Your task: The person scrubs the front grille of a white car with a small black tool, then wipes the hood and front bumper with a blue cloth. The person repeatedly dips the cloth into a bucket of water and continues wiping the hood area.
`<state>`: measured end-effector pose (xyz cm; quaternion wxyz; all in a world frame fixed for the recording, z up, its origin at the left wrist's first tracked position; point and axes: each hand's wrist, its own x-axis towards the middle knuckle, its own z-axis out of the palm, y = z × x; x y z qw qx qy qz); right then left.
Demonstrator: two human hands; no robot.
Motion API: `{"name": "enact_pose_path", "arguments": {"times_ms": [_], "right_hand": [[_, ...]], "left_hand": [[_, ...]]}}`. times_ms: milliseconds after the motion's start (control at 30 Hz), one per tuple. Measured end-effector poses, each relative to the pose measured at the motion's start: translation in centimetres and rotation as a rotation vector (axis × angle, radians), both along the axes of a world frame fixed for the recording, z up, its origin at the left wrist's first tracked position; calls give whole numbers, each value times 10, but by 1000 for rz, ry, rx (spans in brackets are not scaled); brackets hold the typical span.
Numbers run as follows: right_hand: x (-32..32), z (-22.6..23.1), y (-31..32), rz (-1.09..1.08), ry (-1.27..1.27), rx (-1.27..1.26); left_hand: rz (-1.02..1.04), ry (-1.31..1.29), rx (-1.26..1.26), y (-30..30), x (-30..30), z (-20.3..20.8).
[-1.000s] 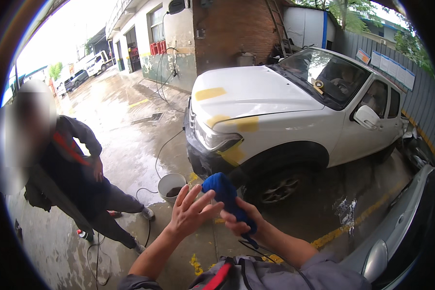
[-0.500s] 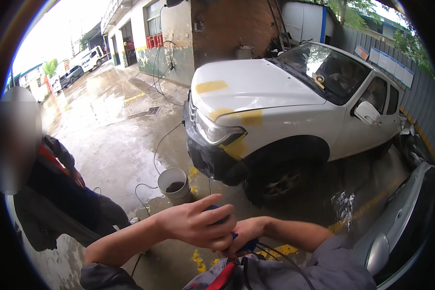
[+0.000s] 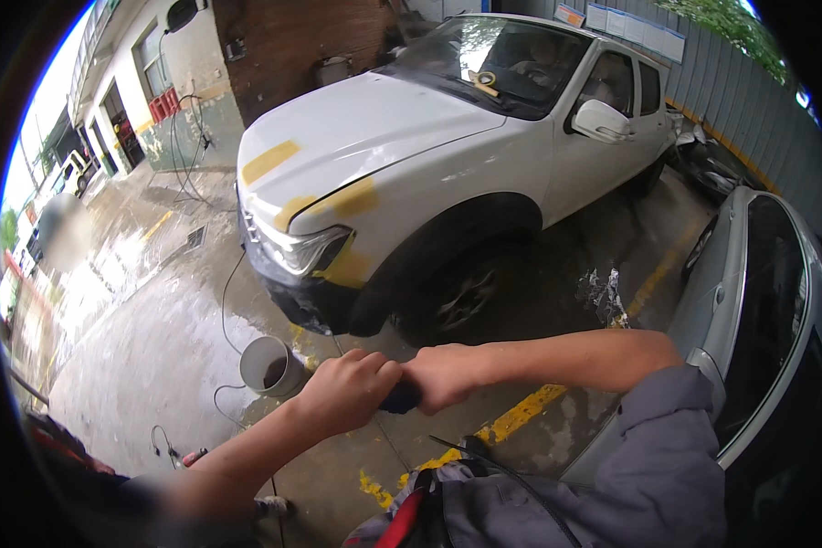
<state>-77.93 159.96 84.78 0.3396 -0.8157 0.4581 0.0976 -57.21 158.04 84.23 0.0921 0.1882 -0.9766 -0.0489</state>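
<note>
Both hands meet in front of me, above the wet concrete floor. My left hand (image 3: 349,388) is closed round one side of a dark blue object (image 3: 401,398). My right hand (image 3: 443,375) is closed on the other side of it, with its fingers against the left hand's. Only a small rounded part of the object shows below the knuckles, so I cannot tell its kind. A black cable (image 3: 521,487) runs beneath my right forearm across my grey clothing; its far end is hidden.
A white pickup (image 3: 420,151) with yellow patches stands ahead. A grey bucket (image 3: 271,366) with dark contents sits near its front bumper, with a thin hose beside it. To the right is a silver car (image 3: 735,301). Another person's dark clothing (image 3: 82,484) shows at lower left.
My view has swung right. My hands have drawn into tighter fists round the dark blue object, and my right forearm is raised nearly level. The other person has slid to the lower left edge.
</note>
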Motion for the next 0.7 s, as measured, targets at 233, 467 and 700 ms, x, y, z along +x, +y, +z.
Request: {"name": "enact_pose_path", "arguments": {"times_ms": [233, 467, 700], "right_hand": [[-119, -14, -34, 86, 196, -434], [-241, -48, -110, 264, 225, -937], [-317, -102, -181, 302, -50, -1277]], "left_hand": [[149, 139, 400, -54, -120, -51], [424, 312, 1259, -92, -252, -78], [344, 850, 2237, -109, -329, -131]]}}
